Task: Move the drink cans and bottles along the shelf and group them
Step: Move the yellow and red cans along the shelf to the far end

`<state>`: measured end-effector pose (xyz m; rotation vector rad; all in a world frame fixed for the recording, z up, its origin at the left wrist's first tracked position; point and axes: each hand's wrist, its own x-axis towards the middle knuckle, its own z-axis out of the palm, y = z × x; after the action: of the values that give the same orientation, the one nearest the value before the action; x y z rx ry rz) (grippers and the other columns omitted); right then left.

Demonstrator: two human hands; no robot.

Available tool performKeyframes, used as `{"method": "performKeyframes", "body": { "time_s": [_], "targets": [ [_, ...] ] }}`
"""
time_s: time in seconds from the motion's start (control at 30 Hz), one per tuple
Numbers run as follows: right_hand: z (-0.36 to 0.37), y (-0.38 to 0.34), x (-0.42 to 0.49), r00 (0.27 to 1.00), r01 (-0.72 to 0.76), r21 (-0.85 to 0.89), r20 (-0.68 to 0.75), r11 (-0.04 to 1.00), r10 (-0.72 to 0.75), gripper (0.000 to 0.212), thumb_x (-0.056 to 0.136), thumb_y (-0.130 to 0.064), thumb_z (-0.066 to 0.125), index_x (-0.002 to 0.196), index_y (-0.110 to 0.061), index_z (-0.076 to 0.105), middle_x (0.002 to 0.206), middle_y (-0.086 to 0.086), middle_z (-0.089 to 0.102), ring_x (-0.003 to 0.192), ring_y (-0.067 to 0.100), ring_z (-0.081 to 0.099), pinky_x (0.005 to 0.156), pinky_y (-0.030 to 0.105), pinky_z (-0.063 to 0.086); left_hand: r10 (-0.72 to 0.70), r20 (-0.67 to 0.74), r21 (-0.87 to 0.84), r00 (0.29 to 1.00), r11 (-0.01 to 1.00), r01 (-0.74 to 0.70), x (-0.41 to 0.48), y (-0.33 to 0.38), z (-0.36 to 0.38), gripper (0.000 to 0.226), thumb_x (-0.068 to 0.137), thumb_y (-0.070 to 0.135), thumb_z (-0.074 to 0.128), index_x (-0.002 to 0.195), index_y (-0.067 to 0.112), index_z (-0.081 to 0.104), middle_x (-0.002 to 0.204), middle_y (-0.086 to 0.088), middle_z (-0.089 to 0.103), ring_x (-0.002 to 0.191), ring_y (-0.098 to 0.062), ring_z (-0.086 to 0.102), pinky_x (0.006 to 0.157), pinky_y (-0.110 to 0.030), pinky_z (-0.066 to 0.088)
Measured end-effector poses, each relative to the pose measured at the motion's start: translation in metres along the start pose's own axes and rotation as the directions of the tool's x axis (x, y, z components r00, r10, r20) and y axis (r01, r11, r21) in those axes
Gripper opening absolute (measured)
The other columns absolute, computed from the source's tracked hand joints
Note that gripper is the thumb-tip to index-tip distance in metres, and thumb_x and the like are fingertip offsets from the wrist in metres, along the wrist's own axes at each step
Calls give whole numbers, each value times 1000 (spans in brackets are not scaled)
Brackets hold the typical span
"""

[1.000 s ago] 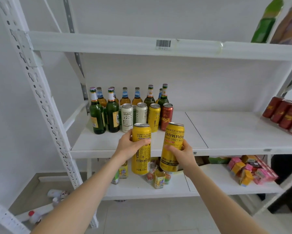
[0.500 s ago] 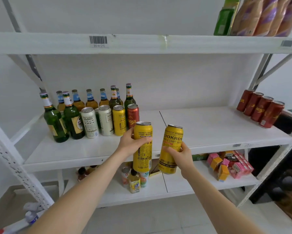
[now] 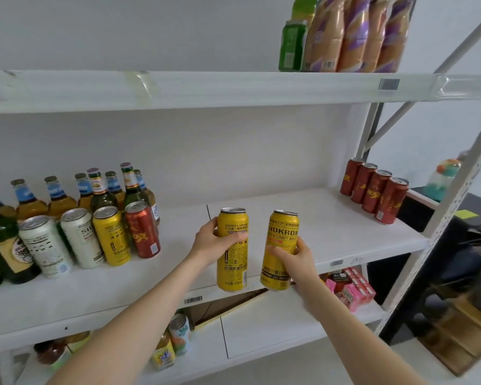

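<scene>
Drink cans and bottles (image 3: 79, 234): a cluster stands at the left of the frame on the middle shelf (image 3: 331, 232); two more cans are in my hands at centre frame.
Green bottles (image 3: 0, 243): far left edge, front of the cluster, upright.
Amber bottles (image 3: 31, 204): back row behind the cans, blue neck labels, upright.
White cans (image 3: 46, 245): two side by side in the front row.
Shelf yellow can (image 3: 111, 236): just right of the white cans.
Lone red can (image 3: 143, 230): right end of that front row, just beside the shelf yellow can.
Left grip (image 3: 213, 243): curled round the left yellow can (image 3: 233, 259), fingers across its front, thumb at its left side.
Left yellow can: upright, held off the shelf in front of its front edge.
Right yellow can (image 3: 281, 234): just beside the left one, not touching it, top leaning slightly right, "SIDKRON CRAFT BEER" facing me.
Right grip (image 3: 300, 262): wrapped round the right yellow can's lower half, thumb across the front.
Red can row (image 3: 372, 190): four cans in a line at the right end of the middle shelf, well apart from the cluster.
Upper shelf (image 3: 233, 87): a green bottle (image 3: 292, 43) and brown-purple packs (image 3: 356, 37), upper right.
Lower shelf (image 3: 261, 334): pink cartons (image 3: 350, 290), lower right.
</scene>
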<state>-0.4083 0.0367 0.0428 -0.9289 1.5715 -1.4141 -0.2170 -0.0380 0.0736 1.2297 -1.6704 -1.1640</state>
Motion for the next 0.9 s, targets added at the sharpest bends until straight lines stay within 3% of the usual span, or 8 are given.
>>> {"method": "performKeyframes", "body": {
  "time_s": [0.37, 0.57, 0.73, 0.9],
  "targets": [
    [-154, -1, 71, 998, 41, -54, 55, 998, -38, 38, 76, -23, 80, 108, -24, 59, 101, -1, 70, 95, 20, 67, 86, 42, 55, -34, -75, -29, 997, 999, 32, 35, 39, 155, 46, 76, 44, 79, 115, 29, 59, 105, 8, 65, 92, -5, 60, 66, -23, 47],
    [-237, -3, 103, 991, 83, -73, 109, 994, -75, 34, 78, -20, 78, 107, -22, 60, 98, -2, 70, 91, 16, 67, 71, 29, 52, -64, -105, -41, 992, 997, 60, 52, 57, 236, 49, 73, 45, 81, 115, 29, 61, 109, 5, 67, 100, -13, 63, 80, -33, 53],
    [-283, 6, 140, 993, 60, -77, 104, 995, -52, 36, 77, -21, 79, 108, -23, 60, 99, -2, 71, 92, 17, 67, 82, 38, 55, -74, -105, -7, 992, 997, 74, 79, 69, 288, 50, 71, 47, 82, 114, 30, 62, 109, 6, 67, 101, -13, 64, 86, -38, 55],
    [-308, 8, 184, 996, 49, -19, 80, 999, -47, 34, 78, -17, 78, 106, -24, 60, 98, -3, 70, 91, 15, 66, 73, 31, 51, -69, -64, 9, 996, 997, 70, 121, 74, 319, 62, 56, 60, 81, 110, 35, 63, 107, 8, 69, 101, -12, 65, 90, -42, 55]
  ]
}}
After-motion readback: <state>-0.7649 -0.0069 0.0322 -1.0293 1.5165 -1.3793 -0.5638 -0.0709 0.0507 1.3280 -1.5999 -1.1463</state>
